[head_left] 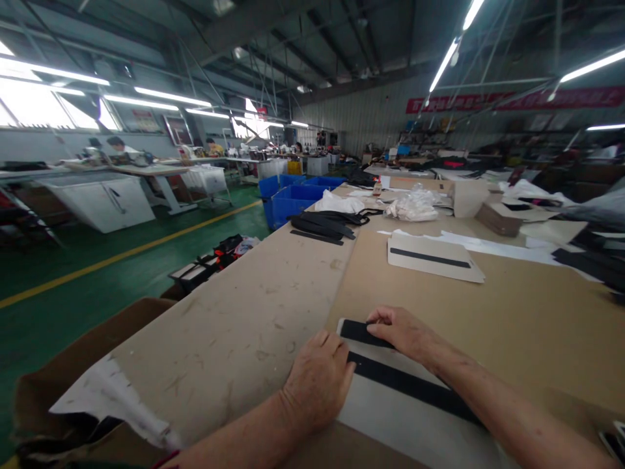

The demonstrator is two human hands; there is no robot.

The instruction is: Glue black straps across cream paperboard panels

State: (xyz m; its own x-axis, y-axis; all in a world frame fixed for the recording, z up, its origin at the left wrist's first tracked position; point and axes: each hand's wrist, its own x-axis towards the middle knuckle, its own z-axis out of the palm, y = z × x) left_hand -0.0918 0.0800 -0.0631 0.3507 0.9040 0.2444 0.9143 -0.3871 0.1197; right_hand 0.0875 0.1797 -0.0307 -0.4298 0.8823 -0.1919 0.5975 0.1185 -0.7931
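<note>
A white card [390, 417] lies on the brown table [244, 326] in front of me, with a long black strip [405, 383] running across it. My left hand [319, 381] rests palm down on the card's left edge, fingers together and flat, touching the strip. My right hand [403, 332] presses its fingertips on the strip's far end near the card's corner. Neither hand grips anything.
Farther along the table lie another white card with a black strip [432, 257], a pile of black strips [327, 225], white bags [415, 207] and cardboard stacks [498, 218]. Blue bins [293, 198] stand left of the table. A cardboard box [73, 384] sits near left.
</note>
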